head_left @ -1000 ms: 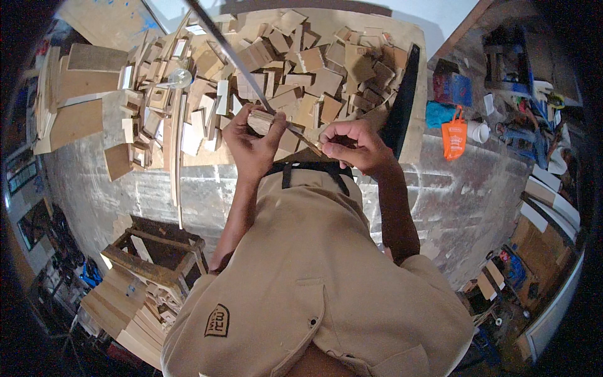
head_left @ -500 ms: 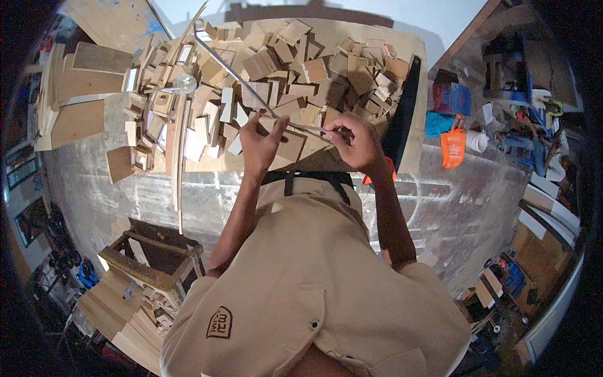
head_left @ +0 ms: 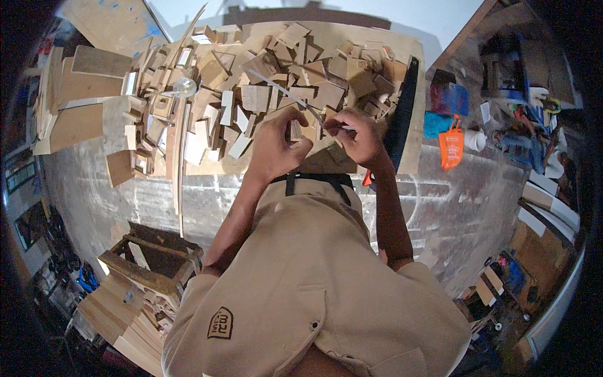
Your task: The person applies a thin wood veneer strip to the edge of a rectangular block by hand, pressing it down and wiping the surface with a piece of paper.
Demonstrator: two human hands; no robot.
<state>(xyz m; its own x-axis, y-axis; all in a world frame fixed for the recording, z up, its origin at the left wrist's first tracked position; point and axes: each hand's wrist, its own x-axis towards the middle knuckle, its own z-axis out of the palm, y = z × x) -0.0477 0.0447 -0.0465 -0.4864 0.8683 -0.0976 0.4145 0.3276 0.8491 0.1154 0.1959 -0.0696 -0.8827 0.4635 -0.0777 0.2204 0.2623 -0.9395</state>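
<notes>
A thin, flexible grey strip [head_left: 276, 87] slants above the wood offcuts on the worktable and bends sharply near my hands. Pinched between the thumb and fingers of my right hand [head_left: 358, 139] is its near end. My left hand [head_left: 276, 147] is curled beside the bend, thumb and index finger apart with a gap between them; the strip passes just beyond these fingertips. Under and past both hands lie many small wood blocks [head_left: 256, 98], loosely heaped. A dark handsaw [head_left: 402, 116] lies right of my right hand, its orange handle partly hidden by my forearm.
Long thin wood strips [head_left: 178, 157] overhang the table's front left. Boards [head_left: 75, 129] are stacked at far left. A wooden frame stool [head_left: 151, 257] stands on the floor at lower left. To the right are an orange bag [head_left: 451, 147] and a white bucket [head_left: 476, 141].
My left hand has come off the strip and moved right, closer to my right hand. The strip's far end has swung right and nearer. My right hand still grips its near end.
</notes>
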